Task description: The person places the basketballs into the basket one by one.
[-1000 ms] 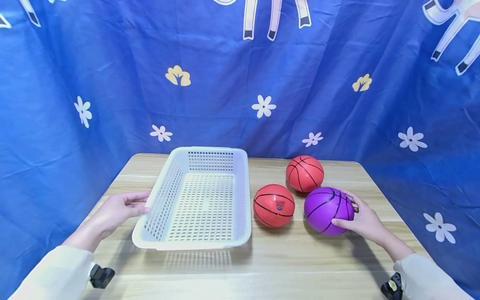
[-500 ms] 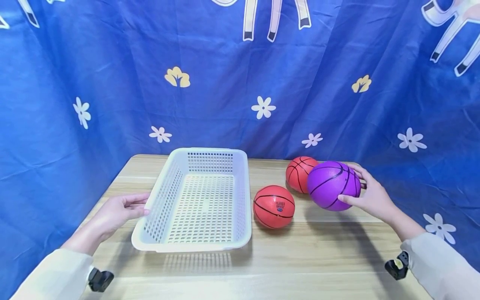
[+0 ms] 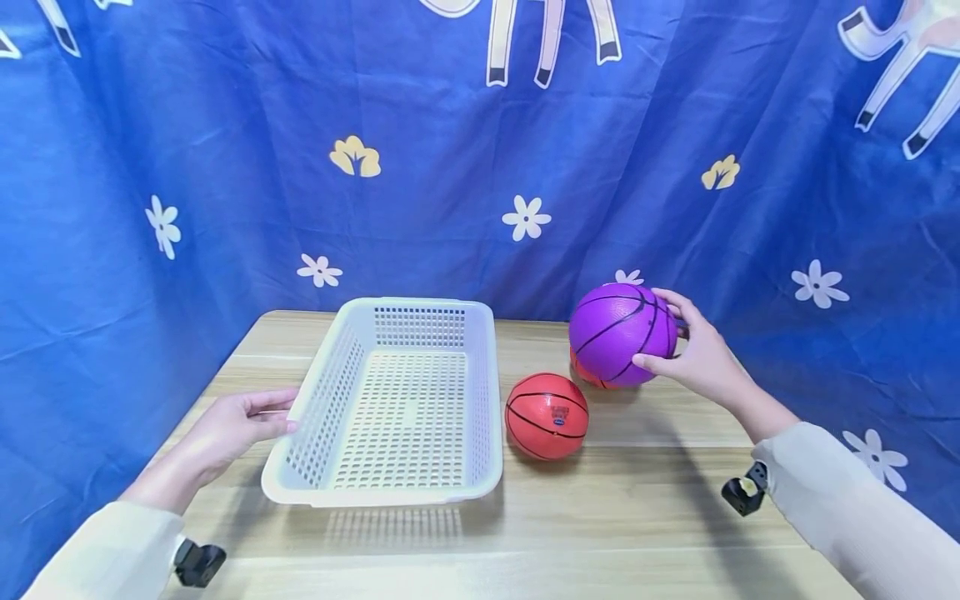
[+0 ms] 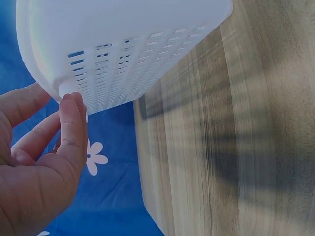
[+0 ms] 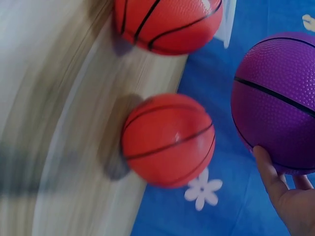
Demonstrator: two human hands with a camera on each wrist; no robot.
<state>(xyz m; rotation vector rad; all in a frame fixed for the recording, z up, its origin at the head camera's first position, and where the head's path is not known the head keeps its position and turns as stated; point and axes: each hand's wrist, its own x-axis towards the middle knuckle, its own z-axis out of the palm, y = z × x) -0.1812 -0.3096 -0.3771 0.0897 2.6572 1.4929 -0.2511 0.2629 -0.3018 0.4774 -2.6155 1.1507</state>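
Right fingers (image 5: 267, 172) grip purple ball (image 3: 618, 333) aloft; left fingers (image 4: 72, 123) pinch basket rim (image 3: 382, 497). We judge: carrying; next calls for steady grip.

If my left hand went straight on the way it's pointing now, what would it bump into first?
The left rim of the white basket, which your left hand pinches. Past it seems to lie its hollow inside, though depth is unclear.

There are three balls (image 3: 618, 333) (image 3: 547, 417) (image 5: 168, 140), one basket (image 3: 382, 497) and two hands (image 3: 232, 429) (image 3: 701, 358)
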